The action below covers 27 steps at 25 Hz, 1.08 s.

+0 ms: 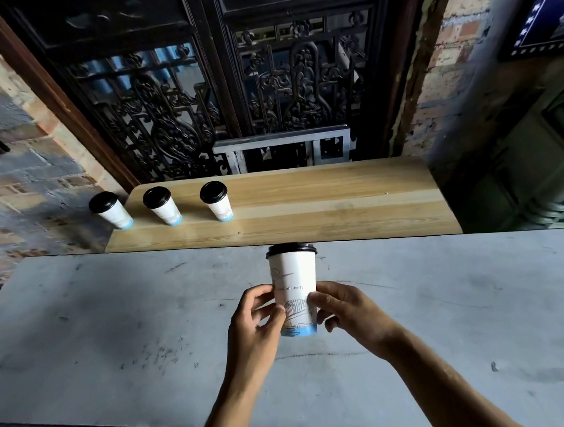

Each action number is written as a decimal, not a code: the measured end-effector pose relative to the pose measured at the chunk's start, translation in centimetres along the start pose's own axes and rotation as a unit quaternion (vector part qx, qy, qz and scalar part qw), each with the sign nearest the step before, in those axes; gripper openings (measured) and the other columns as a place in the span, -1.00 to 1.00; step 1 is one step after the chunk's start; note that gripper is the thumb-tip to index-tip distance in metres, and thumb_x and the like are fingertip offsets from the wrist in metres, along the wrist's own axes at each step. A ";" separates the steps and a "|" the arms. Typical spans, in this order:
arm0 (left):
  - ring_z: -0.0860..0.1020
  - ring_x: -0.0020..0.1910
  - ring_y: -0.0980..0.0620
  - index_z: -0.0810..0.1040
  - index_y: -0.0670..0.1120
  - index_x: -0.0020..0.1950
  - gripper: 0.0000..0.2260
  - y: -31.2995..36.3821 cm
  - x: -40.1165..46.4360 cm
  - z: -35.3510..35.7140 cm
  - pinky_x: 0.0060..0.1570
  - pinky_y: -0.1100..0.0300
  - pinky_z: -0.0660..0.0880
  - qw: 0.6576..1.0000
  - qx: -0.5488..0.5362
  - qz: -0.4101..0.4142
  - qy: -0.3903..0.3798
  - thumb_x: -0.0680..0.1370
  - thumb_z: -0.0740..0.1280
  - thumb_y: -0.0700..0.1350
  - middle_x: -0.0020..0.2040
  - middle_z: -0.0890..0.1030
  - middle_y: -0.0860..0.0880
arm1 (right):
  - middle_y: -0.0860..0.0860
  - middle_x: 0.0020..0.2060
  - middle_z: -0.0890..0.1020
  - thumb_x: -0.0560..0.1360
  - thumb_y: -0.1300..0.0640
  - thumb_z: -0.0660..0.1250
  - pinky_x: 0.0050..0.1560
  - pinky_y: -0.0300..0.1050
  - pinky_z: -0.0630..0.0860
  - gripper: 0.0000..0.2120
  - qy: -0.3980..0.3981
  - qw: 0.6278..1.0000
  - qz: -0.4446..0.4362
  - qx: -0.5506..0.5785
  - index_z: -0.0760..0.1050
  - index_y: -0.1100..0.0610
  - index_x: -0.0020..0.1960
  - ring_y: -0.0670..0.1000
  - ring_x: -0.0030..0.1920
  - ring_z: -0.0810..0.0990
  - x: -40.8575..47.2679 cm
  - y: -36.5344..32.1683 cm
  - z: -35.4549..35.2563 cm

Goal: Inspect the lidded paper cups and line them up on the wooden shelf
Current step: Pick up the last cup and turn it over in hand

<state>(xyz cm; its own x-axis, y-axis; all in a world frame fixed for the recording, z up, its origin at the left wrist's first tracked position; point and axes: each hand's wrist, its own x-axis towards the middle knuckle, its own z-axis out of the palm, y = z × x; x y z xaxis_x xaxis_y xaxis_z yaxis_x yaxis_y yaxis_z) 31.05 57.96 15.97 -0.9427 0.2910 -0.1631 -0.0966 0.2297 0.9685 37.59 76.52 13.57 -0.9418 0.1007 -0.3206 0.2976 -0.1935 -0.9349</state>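
Note:
I hold a white paper cup with a black lid, printed line drawings and a blue base band upright above the grey table. My left hand grips its lower left side and my right hand grips its lower right side. On the wooden shelf beyond the table stand three matching lidded cups in a row at the left: the left cup at the shelf's left end, the middle cup, and the right cup.
The grey, scuffed table spans the foreground. Behind the shelf rises a dark carved wooden screen with a metal frame at its foot. Brick walls flank both sides.

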 end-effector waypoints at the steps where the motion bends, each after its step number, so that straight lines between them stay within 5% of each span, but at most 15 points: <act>1: 0.72 0.04 0.08 0.59 0.04 0.08 -0.74 -0.3 0.4 -0.3 0.01 0.22 0.63 1.000 0.002 -0.004 -0.004 0.56 0.41 -0.32 0.04 0.75 0.08 | 0.04 -0.08 0.66 0.57 0.00 0.32 -0.21 -0.14 0.46 -0.70 -0.002 1.000 0.010 -0.013 0.66 0.14 0.17 -0.01 -0.15 0.55 0.5 0.1 0.1; 5: 0.72 -0.02 0.16 0.58 0.02 0.08 -0.73 -1.3 3.5 -1.6 -0.10 0.40 0.57 0.999 0.028 -0.021 -0.034 0.53 0.42 -0.33 -0.04 0.76 0.15 | -0.05 -0.13 0.70 0.51 0.02 0.41 -0.27 -0.19 0.47 -0.80 -0.004 0.995 0.015 -0.098 0.64 0.08 0.07 -0.09 -0.17 0.57 3.8 -0.1 1.1; 10: 0.72 0.05 0.14 0.53 0.07 0.25 -0.61 -3.2 12.2 -4.2 0.09 0.11 0.64 0.992 0.063 -0.053 -0.099 0.47 0.54 -0.11 0.21 0.69 0.11 | -0.04 0.04 0.71 0.44 0.03 0.54 -0.26 -0.34 0.48 -0.66 0.079 0.974 0.031 -0.211 0.58 -0.03 0.19 -0.18 -0.13 0.63 11.6 -1.1 2.9; 14: 0.70 0.10 0.12 0.51 0.04 0.34 -0.57 -4.1 17.2 -4.4 0.12 0.04 0.65 0.982 0.118 -0.054 -0.138 0.50 0.51 -0.06 0.23 0.67 0.11 | -0.11 0.07 0.69 0.37 -0.04 0.54 0.05 -0.09 0.63 -0.49 0.089 0.957 0.049 -0.273 0.54 -0.01 0.29 -0.14 0.03 0.65 16.3 -1.0 2.7; 19: 0.65 0.17 0.14 0.40 0.06 0.39 -0.37 -6.0 21.8 -2.6 0.14 0.05 0.65 0.967 0.117 -0.108 -0.198 0.39 0.57 -0.10 0.20 0.68 0.07 | -0.04 0.09 0.66 0.37 0.04 0.57 0.01 -0.06 0.62 -0.41 0.096 0.945 0.092 -0.299 0.45 0.05 0.34 0.01 0.03 0.68 21.1 0.6 0.8; 25: 0.67 0.10 0.01 0.48 0.02 0.22 -0.55 -10.4 35.9 3.7 0.12 0.12 0.60 0.980 0.131 -0.057 -0.137 0.40 0.46 -0.28 0.23 0.68 -0.11 | 0.06 0.07 0.69 0.24 0.09 0.57 0.08 0.13 0.64 -0.30 0.160 0.933 -0.001 -0.322 0.45 0.13 0.33 0.09 0.08 0.68 34.7 2.9 -4.7; 27: 0.63 0.04 0.00 0.50 -0.03 0.28 -0.51 -12.0 40.8 5.8 0.11 0.15 0.57 0.976 0.182 -0.009 -0.123 0.39 0.52 -0.24 0.12 0.65 -0.04 | 0.02 0.02 0.69 0.32 0.17 0.56 -0.01 -0.01 0.63 -0.42 0.181 0.917 -0.039 -0.354 0.48 0.15 0.30 0.05 0.04 0.69 39.0 3.7 -6.9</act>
<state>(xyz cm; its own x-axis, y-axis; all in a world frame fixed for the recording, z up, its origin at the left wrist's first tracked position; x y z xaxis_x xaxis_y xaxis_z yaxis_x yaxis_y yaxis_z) -4.39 72.41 -3.37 -0.8324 0.4881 -0.2625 0.0503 0.5382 0.8413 3.04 86.49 -3.49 -0.8892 0.4295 -0.1577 0.3786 0.4973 -0.7806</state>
